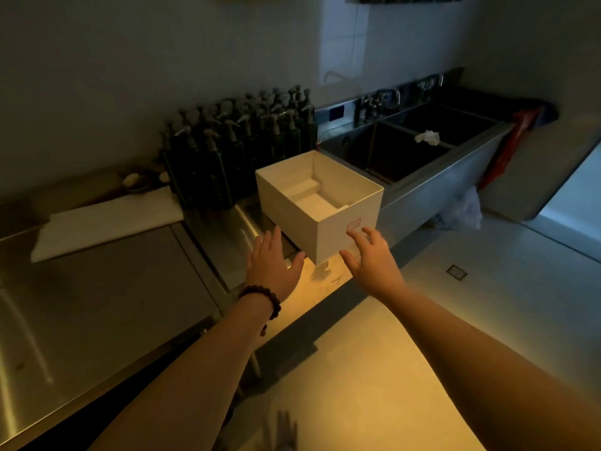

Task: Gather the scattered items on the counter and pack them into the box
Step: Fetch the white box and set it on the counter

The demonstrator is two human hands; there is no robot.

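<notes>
An open white box stands on the steel counter near its front edge, with white inserts lying inside. My left hand reaches toward the box's near left side, fingers straight and spread, holding nothing. My right hand is at the box's near right face with fingers spread and slightly bent, just short of it or touching; I cannot tell which. A beaded bracelet sits on my left wrist. Several dark pump bottles stand packed behind the box against the wall.
A folded white cloth lies on the counter at the left. A small bowl sits behind it. To the right is a steel double sink with a crumpled white tissue on its divider. The floor lies below on the right.
</notes>
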